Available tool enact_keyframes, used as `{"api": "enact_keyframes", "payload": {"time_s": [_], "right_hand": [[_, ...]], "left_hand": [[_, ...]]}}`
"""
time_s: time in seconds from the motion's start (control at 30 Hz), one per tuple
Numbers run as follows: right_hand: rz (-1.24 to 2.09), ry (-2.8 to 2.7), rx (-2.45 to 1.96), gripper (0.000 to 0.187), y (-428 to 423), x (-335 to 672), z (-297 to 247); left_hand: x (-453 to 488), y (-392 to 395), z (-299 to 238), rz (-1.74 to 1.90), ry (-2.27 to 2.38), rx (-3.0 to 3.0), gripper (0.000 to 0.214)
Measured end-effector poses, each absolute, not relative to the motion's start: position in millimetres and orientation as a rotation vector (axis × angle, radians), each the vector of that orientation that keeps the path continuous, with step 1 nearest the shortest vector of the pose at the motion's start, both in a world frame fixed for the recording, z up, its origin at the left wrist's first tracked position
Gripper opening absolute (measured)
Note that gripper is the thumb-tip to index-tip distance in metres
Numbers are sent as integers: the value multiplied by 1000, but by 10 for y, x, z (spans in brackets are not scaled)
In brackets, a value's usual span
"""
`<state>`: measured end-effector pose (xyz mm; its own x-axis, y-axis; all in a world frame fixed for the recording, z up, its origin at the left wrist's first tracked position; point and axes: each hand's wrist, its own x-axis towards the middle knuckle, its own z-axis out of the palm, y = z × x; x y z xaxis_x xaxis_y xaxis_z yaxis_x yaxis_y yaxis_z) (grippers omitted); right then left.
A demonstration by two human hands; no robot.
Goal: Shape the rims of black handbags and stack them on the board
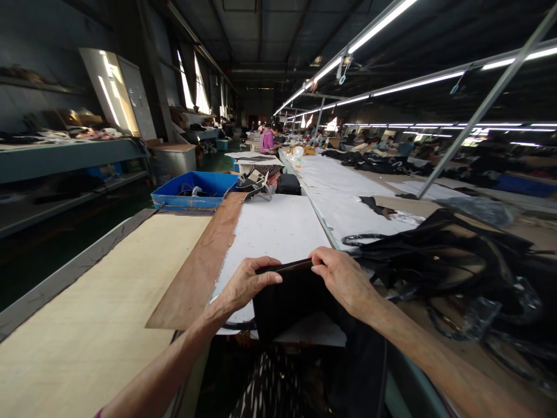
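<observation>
A black bag hangs upright in front of me over the near edge of the work table, its top edge pulled straight between my hands. My left hand pinches the left end of that edge, thumb on the near side. At the right end, my right hand grips the edge between thumb and curled fingers. A dark strap lies to the left of the bag, low on the table. The bag's lower part falls into shadow near my patterned clothing.
White paper covers the table ahead, beside a brown board and a pale wooden panel. A blue bin stands beyond. Black bags with handles are heaped at right. A person in pink is farther back.
</observation>
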<state>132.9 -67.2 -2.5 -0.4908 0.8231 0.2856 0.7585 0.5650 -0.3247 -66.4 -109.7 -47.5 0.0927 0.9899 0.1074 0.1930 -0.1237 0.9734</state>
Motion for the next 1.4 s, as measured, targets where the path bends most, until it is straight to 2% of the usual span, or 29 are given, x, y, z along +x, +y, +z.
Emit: {"api": "enact_keyframes", "payload": {"time_s": [0.8,1.0,1.23,1.4], "right_hand": [[116,-2293,-1399,10,-658,1294,-36],[103,-2271,-1419,11,-662,1294,-40],[120,-2283,-1434,9,-668,1303,-44],[165,-2267,-1426,13,-684,1346,-24]], "left_hand": [[-544,-1122,-434,1189,1360,1580,26],[-626,-1108,-297,985,1407,1597,24],[-313,-944,41,809,1570,2079,20],[-55,-732,58,683,1508,2273,15]]}}
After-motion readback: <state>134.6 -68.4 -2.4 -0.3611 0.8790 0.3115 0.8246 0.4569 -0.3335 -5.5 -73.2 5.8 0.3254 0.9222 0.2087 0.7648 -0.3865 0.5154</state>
